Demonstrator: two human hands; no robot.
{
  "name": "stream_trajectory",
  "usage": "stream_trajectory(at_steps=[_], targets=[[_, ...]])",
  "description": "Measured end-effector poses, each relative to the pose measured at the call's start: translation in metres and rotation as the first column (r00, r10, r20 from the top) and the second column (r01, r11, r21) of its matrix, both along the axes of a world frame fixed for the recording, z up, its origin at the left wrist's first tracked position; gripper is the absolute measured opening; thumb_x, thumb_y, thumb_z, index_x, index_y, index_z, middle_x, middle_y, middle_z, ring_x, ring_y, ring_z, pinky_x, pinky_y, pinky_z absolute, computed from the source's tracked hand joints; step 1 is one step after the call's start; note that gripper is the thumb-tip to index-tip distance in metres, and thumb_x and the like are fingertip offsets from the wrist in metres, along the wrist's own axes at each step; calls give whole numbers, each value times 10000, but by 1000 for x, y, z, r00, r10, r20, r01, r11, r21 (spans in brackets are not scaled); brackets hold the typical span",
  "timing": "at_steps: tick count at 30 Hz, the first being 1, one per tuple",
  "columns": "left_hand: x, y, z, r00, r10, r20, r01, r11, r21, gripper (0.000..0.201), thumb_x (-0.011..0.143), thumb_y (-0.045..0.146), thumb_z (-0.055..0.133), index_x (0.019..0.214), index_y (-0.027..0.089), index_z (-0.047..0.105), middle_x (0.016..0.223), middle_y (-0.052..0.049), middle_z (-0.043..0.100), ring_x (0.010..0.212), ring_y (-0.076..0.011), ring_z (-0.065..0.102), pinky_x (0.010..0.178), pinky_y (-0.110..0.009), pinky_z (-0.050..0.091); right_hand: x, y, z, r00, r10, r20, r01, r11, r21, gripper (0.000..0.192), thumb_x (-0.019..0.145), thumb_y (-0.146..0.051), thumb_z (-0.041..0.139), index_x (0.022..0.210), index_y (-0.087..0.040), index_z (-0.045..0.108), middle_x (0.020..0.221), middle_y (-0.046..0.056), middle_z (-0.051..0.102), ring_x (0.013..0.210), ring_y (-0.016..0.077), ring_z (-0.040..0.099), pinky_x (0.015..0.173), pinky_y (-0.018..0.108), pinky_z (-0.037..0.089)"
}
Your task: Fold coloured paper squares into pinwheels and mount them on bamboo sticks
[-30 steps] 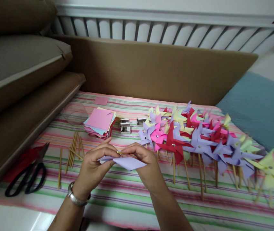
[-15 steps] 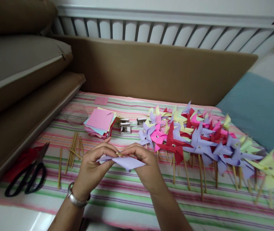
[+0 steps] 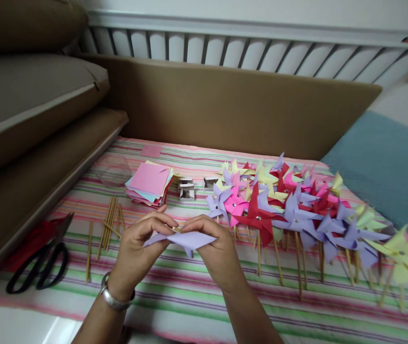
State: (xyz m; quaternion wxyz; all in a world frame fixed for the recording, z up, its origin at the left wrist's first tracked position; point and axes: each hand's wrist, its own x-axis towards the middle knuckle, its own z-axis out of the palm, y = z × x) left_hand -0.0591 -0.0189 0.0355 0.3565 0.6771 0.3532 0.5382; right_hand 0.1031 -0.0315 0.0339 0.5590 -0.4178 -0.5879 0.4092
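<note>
Left hand and right hand pinch plain lilac paper

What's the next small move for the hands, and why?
Probably pinch the paper and what looks like a stick end together near the paper's middle: the left hand and right hand both hold the paper, the stick end shows between them, and the front red pinwheel has a stud at its centre.

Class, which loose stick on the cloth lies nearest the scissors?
The lone stick just right of the scissors; the other loose sticks lie bunched together farther right.
</note>
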Motion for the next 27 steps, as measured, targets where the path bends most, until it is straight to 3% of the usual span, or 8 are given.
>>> stream_trajectory(at_steps=[15,20,27], targets=[[-2,-1,-1,1000,-12,4,12,1000,14,105,713,110,666,699,211,641,749,2,686,745,-153,638,1036,-506,338,1,1,-2,999,37,1,-37,999,7,198,721,-50,630,752,-230,706,781,16,656,773,156,620,714,266,475],[-4,0,-4,1000,-14,-8,14,1000,-1,119,715,100,654,697,216,633,763,10,681,742,-146,637,1035,-465,343,0,2,-2,999,42,1,-42,999,18,179,718,-48,626,741,-206,706,765,22,660,762,151,621,712,261,480],[-8,3,-12,997,78,-4,-77,981,-177,91,697,231,686,782,235,655,886,-20,704,876,-211,637,770,-314,505,-2,1,0,1000,19,-8,-19,999,42,163,689,-81,675,774,-213,718,771,14,682,771,144,629,725,254,497]])
